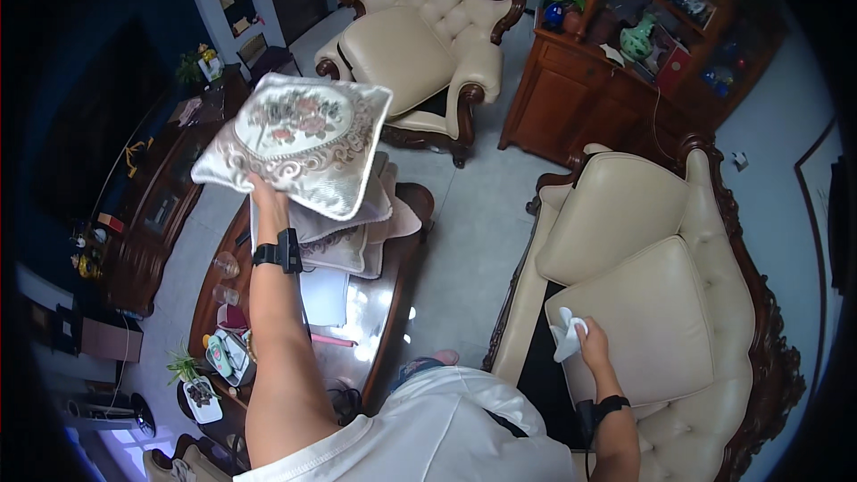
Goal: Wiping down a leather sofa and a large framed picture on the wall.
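The left hand (270, 199) has the embroidered cushion (299, 138) by its near edge, at about 11 o'clock in the view. Its grip looks closed there, a digit showing over the edge; the other fingers are hidden by the fabric, so I cannot tell how firmly they clasp it. From that grip the cushion spreads toward 1 o'clock, its flowered face turned up toward the camera. The oval on it has its long axis roughly from 9 to 3 o'clock, the 3 o'clock end tipped slightly higher.

The stack of cushions (344, 254) lies on the table (368, 314) at about 4 o'clock from the left grip — just beside it in the view, and partly covered by the embroidered cushion. Whether the two touch, I cannot tell.

The right hand (596, 345) is well apart, with the embroidered cushion off toward its 10 o'clock, so the left is much the nearer. Its grip is closed on a bunched white cloth (564, 336), which sticks out toward 9 o'clock. Behind the cloth, a cream seat cushion (647, 312) lies tilted on the sofa (714, 223) — a strip of dark base shows beside it.
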Tool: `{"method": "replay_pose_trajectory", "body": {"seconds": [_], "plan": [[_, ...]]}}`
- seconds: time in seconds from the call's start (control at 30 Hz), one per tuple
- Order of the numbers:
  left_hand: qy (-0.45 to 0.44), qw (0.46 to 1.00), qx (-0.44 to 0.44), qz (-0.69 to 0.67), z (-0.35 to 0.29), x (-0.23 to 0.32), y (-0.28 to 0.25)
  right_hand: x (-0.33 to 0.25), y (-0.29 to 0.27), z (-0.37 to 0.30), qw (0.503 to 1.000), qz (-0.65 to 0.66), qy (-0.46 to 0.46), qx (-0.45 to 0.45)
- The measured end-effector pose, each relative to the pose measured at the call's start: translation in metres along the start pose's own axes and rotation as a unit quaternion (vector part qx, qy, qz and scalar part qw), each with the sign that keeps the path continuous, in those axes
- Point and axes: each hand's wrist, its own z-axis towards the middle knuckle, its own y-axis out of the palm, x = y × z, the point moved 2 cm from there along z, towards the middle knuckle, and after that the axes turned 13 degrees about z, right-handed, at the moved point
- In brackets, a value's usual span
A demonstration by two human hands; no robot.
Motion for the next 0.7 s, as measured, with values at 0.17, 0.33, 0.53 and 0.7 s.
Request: {"method": "replay_pose_trajectory", "body": {"seconds": [0.17, 0.33, 0.53, 0.7], "plan": [[-0.187, 0.951, 0.089, 0.23, 0.012, -0.111, -0.08, -0.034, 0.011, 0.011, 0.999, -0.012, -0.02, -0.023], [-0.033, 0.934, 0.154, 0.321, 0.059, -0.075, -0.139, -0.046, 0.021, 0.015, 0.995, -0.014, -0.036, -0.097], [-0.095, 0.95, 0.139, 0.264, -0.006, -0.094, -0.071, -0.016, 0.007, -0.014, 0.997, -0.031, 0.05, -0.043], [-0.024, 0.979, 0.019, 0.202, 0.011, -0.032, -0.075, 0.021, 0.012, -0.029, 0.994, -0.033, 0.095, -0.041]]}}
